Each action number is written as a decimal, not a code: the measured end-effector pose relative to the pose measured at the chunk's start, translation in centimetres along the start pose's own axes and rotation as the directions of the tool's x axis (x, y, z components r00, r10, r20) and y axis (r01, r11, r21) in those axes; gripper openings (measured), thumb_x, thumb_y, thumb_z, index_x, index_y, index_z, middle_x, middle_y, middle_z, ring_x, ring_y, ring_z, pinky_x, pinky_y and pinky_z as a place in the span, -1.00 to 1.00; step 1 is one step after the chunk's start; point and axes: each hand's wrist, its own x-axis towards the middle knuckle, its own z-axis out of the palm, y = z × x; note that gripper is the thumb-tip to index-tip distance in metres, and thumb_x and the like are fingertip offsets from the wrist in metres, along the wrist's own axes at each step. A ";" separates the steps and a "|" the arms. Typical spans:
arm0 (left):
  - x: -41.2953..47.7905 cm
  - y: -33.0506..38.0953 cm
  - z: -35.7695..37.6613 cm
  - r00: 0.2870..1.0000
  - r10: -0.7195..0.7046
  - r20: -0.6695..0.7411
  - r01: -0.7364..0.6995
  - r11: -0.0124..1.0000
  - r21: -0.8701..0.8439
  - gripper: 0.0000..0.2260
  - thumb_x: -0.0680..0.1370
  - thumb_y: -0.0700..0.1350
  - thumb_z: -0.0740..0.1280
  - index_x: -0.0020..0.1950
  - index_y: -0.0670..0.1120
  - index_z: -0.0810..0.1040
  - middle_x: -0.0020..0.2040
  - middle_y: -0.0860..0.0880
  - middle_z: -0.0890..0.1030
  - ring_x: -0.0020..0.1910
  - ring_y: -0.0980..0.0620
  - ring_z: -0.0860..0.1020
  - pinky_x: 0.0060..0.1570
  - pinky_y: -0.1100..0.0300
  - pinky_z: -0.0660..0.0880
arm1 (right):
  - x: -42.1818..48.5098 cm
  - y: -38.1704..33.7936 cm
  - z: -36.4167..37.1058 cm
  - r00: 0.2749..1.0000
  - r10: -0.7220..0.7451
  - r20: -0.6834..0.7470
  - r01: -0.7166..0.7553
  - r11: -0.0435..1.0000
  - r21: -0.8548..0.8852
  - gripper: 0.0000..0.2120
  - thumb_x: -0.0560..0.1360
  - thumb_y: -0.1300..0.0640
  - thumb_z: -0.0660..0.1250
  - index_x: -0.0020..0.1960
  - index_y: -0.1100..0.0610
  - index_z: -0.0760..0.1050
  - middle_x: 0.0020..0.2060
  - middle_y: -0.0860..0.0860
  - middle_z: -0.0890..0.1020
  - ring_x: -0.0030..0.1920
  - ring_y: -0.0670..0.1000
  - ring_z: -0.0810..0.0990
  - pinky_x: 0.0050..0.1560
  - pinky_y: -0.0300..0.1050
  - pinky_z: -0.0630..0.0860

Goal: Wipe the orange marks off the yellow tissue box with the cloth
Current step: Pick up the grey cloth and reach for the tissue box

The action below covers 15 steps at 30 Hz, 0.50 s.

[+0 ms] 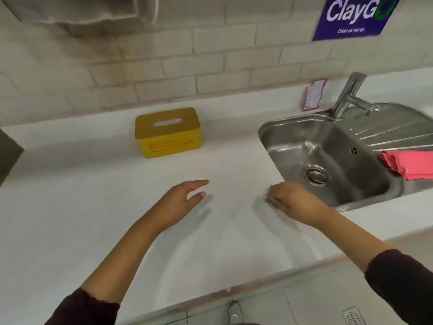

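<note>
Tissue box: we find the yellow tissue box (168,132) standing upright on the white counter (93,195), left of centre in the upper half of the frame, close to the tiled wall.
Orange marks: the orange marks (170,145) are looped scribbles on the side facing us; none appear wiped.
Cloth: a pink cloth (407,165) lies folded on the sink (328,146) drainer at the right edge, well apart from the box and from both hands.
Left hand: the left hand (180,202) hovers just above the counter, centre frame, fingers spread and extended, holding nothing.
Right hand: the right hand (287,200) sits at the counter beside the sink's near left corner, fingers curled downward; we cannot tell whether anything is under them.
Risk, no tool: we judge wiping cannot start with the cloth out of hand; reaching across the basin could drag it into the sink.
Risk, sliding: the box looks light; wiping unbraced could push it toward the wall or tip it.
Risk, smearing: a dry or hurried pass may spread orange over the yellow face.
Writing: the purple sign (353,16), upper right, reads "ClayGo"; the smaller line below is too blurred to confirm.
Other label: the pink packet (312,95) behind the tap (349,95) bears print too small to read.
</note>
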 end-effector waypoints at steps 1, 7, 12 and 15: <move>0.4 0.1 0.7 1.000 -0.021 -0.009 0.020 0.999 -0.028 -0.71 0.55 0.06 0.24 0.27 0.22 0.45 0.34 0.17 0.45 0.31 0.21 0.38 0.28 0.29 0.24 | -0.2 1.1 0.7 0.998 -0.037 -0.044 0.036 0.999 -0.017 -0.88 0.47 0.25 0.37 0.00 0.17 0.61 -0.08 0.07 0.65 -0.09 0.17 0.59 -0.04 -0.02 0.49; 1.1 0.0 3.7 0.995 -0.095 0.004 0.096 0.993 -0.064 -0.77 0.55 0.02 0.26 0.17 0.27 0.51 0.20 0.32 0.49 0.22 0.36 0.40 0.20 0.43 0.25 | -1.3 4.8 3.0 0.997 0.056 -0.062 -0.057 0.998 -0.019 -0.67 0.37 0.18 0.49 0.11 0.16 0.58 0.09 0.17 0.57 0.03 0.25 0.52 -0.04 0.16 0.48; 0.7 -0.9 4.1 0.993 -0.116 -0.002 0.116 0.993 -0.026 -0.78 0.55 0.05 0.25 0.15 0.31 0.50 0.13 0.43 0.45 0.08 0.55 0.37 0.08 0.60 0.21 | -1.0 5.7 4.2 0.996 0.067 -0.055 -0.068 0.998 -0.014 -0.62 0.37 0.12 0.49 0.16 0.12 0.57 0.14 0.19 0.55 0.07 0.27 0.51 0.00 0.20 0.47; 0.1 -1.6 3.8 0.992 -0.125 -0.012 0.125 0.992 -0.025 -0.78 0.54 0.06 0.24 0.16 0.30 0.50 0.13 0.41 0.46 0.07 0.58 0.36 0.05 0.64 0.24 | -0.5 5.9 4.7 0.995 0.019 -0.102 -0.026 0.997 -0.073 -0.67 0.39 0.25 0.45 0.15 0.17 0.58 0.08 0.22 0.58 -0.01 0.28 0.54 -0.05 0.16 0.49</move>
